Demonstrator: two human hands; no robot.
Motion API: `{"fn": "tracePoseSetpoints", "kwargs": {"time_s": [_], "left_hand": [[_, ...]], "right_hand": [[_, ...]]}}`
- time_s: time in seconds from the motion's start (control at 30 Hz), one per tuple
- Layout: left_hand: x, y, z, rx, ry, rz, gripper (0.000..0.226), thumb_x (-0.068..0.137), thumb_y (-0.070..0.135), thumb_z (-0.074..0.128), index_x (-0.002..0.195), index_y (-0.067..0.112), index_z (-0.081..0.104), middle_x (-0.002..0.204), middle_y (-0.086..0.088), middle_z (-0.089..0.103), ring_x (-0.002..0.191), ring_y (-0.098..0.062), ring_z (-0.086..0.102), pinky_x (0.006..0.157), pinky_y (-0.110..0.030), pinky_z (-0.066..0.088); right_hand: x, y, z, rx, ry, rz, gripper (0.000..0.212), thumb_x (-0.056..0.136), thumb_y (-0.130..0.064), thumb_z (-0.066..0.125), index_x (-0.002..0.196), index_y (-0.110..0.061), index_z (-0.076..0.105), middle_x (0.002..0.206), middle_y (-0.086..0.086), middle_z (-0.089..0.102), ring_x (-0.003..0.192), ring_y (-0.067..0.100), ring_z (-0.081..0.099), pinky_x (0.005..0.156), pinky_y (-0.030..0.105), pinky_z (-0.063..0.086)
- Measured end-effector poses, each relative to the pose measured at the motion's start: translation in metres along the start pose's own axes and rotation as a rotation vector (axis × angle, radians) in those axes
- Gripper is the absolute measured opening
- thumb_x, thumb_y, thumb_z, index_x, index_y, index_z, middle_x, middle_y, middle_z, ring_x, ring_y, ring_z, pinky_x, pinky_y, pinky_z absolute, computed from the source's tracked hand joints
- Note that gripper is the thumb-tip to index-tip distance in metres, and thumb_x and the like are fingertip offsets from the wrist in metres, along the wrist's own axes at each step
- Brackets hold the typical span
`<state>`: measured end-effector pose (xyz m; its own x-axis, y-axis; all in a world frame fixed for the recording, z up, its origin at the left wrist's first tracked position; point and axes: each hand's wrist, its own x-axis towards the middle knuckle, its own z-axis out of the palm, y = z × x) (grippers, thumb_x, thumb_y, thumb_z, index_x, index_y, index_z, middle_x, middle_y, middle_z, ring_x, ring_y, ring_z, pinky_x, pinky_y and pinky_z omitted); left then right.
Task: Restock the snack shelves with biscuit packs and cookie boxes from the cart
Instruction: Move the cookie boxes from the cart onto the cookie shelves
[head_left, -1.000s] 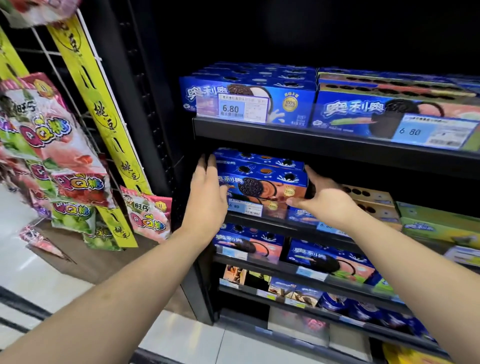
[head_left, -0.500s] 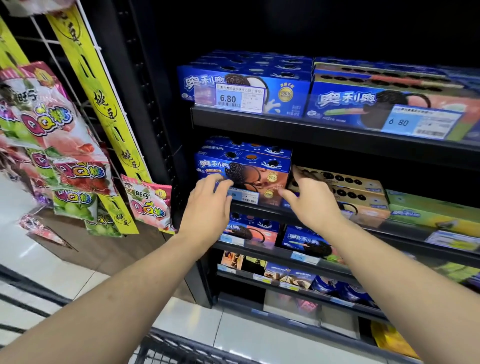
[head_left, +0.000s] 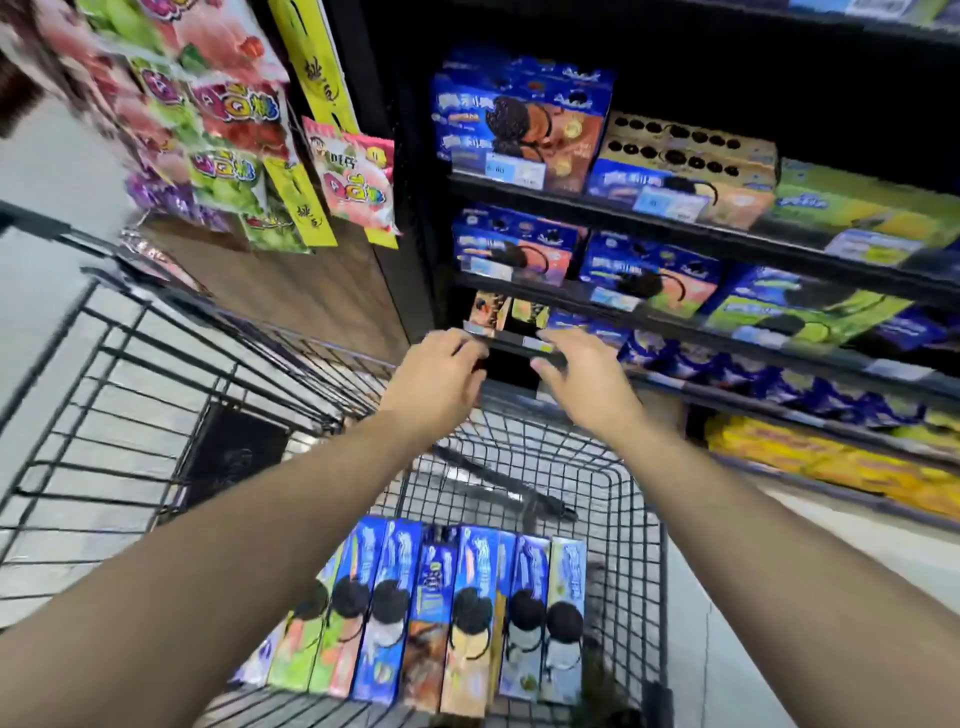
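Both hands had dropped away from the stacked blue cookie boxes (head_left: 519, 124) on the dark metal shelf (head_left: 675, 221), and my view had tipped down. I had my left hand (head_left: 434, 382) and right hand (head_left: 589, 387) over the far end of the black wire cart (head_left: 640, 519). Fingers were loose and held nothing, ready, I think, to grab more. The thin blue cookie boxes in the cart (head_left: 441, 613) stood on end in a tight row, close to me. Each showed a dark round cookie.
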<state>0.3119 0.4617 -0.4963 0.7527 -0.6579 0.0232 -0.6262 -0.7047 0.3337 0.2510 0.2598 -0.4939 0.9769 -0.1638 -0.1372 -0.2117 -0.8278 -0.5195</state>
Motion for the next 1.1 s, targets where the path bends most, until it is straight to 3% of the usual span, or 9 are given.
{"fn": "tracePoseSetpoints", "kwargs": {"time_s": [0.17, 0.27, 0.3, 0.4, 0.53, 0.8, 0.97, 1.03, 1.1], "left_hand": [[-0.094, -0.006, 0.064, 0.025, -0.303, -0.124, 0.034, 0.102, 0.031, 0.050, 0.133, 0.017, 0.056, 0.139, -0.005, 0.052, 0.128, -0.027, 0.048, 0.106, -0.046, 0.043], [-0.131, -0.010, 0.098, 0.038, -0.419, -0.148, 0.035, 0.101, 0.029, 0.048, 0.134, 0.019, 0.054, 0.143, -0.005, 0.049, 0.131, -0.028, 0.044, 0.111, -0.044, 0.038], [-0.141, -0.012, 0.108, 0.030, -0.426, -0.146, 0.037, 0.102, 0.030, 0.046, 0.136, 0.018, 0.053, 0.142, -0.006, 0.050, 0.130, -0.028, 0.044, 0.110, -0.042, 0.037], [-0.163, -0.012, 0.128, 0.009, -0.454, -0.161, 0.038, 0.101, 0.033, 0.048, 0.137, 0.019, 0.051, 0.144, -0.002, 0.046, 0.132, -0.026, 0.041, 0.111, -0.039, 0.035], [-0.181, -0.016, 0.146, 0.020, -0.496, -0.175, 0.052, 0.098, 0.038, 0.056, 0.146, 0.023, 0.043, 0.148, -0.001, 0.041, 0.139, -0.025, 0.031, 0.118, -0.043, 0.023], [-0.199, -0.031, 0.159, 0.048, -0.467, -0.114, 0.050, 0.100, 0.035, 0.053, 0.147, 0.023, 0.042, 0.149, 0.000, 0.040, 0.147, -0.021, 0.021, 0.122, -0.044, 0.012], [-0.197, -0.032, 0.161, 0.063, -0.472, -0.095, 0.047, 0.101, 0.034, 0.053, 0.146, 0.022, 0.044, 0.148, 0.000, 0.041, 0.147, -0.020, 0.021, 0.123, -0.046, 0.014], [-0.197, -0.034, 0.162, 0.059, -0.466, -0.084, 0.048, 0.100, 0.034, 0.054, 0.145, 0.022, 0.045, 0.146, 0.000, 0.042, 0.146, -0.020, 0.023, 0.122, -0.045, 0.014], [-0.197, -0.036, 0.162, 0.047, -0.459, -0.079, 0.049, 0.099, 0.035, 0.055, 0.145, 0.022, 0.046, 0.144, 0.000, 0.044, 0.144, -0.019, 0.024, 0.122, -0.045, 0.014]], "right_hand": [[-0.068, 0.009, 0.087, 0.146, -0.166, 0.000, 0.033, 0.096, -0.026, 0.065, 0.125, -0.008, 0.066, 0.160, 0.004, 0.033, 0.121, 0.009, 0.057, 0.104, 0.022, 0.039], [-0.091, 0.012, 0.119, 0.182, 0.009, -0.010, 0.023, 0.098, -0.031, 0.061, 0.114, -0.016, 0.066, 0.162, -0.005, 0.024, 0.071, -0.013, 0.057, 0.075, 0.018, 0.045], [-0.096, 0.011, 0.127, 0.189, 0.034, -0.008, 0.027, 0.098, -0.036, 0.060, 0.118, -0.018, 0.064, 0.158, -0.006, 0.030, 0.068, -0.011, 0.057, 0.074, 0.020, 0.045], [-0.109, 0.017, 0.154, 0.182, -0.194, 0.067, 0.051, 0.096, -0.050, 0.058, 0.136, -0.019, 0.055, 0.143, -0.002, 0.048, 0.116, 0.015, 0.060, 0.100, 0.033, 0.047], [-0.118, 0.027, 0.182, 0.086, -0.615, 0.221, 0.077, 0.091, -0.065, 0.055, 0.154, -0.027, 0.035, 0.162, 0.008, 0.029, 0.149, 0.027, 0.027, 0.120, 0.044, 0.026], [-0.131, 0.032, 0.198, 0.450, -0.605, 0.467, 0.052, 0.084, -0.060, 0.070, 0.126, -0.034, 0.051, 0.124, -0.004, 0.055, 0.102, 0.015, 0.062, 0.069, 0.020, 0.045], [-0.137, 0.029, 0.198, 0.629, -0.512, 0.537, 0.044, 0.080, -0.050, 0.079, 0.112, -0.030, 0.057, 0.120, -0.002, 0.063, 0.098, 0.015, 0.067, 0.083, 0.034, 0.057], [-0.139, 0.023, 0.201, 0.751, -0.455, 0.549, 0.043, 0.079, -0.043, 0.082, 0.110, -0.028, 0.057, 0.118, 0.006, 0.066, 0.089, 0.008, 0.068, 0.076, 0.029, 0.057], [-0.142, 0.019, 0.205, 0.778, -0.396, 0.543, 0.056, 0.077, -0.044, 0.084, 0.122, -0.033, 0.053, 0.134, 0.005, 0.052, 0.104, 0.005, 0.059, 0.083, 0.022, 0.049]]}}
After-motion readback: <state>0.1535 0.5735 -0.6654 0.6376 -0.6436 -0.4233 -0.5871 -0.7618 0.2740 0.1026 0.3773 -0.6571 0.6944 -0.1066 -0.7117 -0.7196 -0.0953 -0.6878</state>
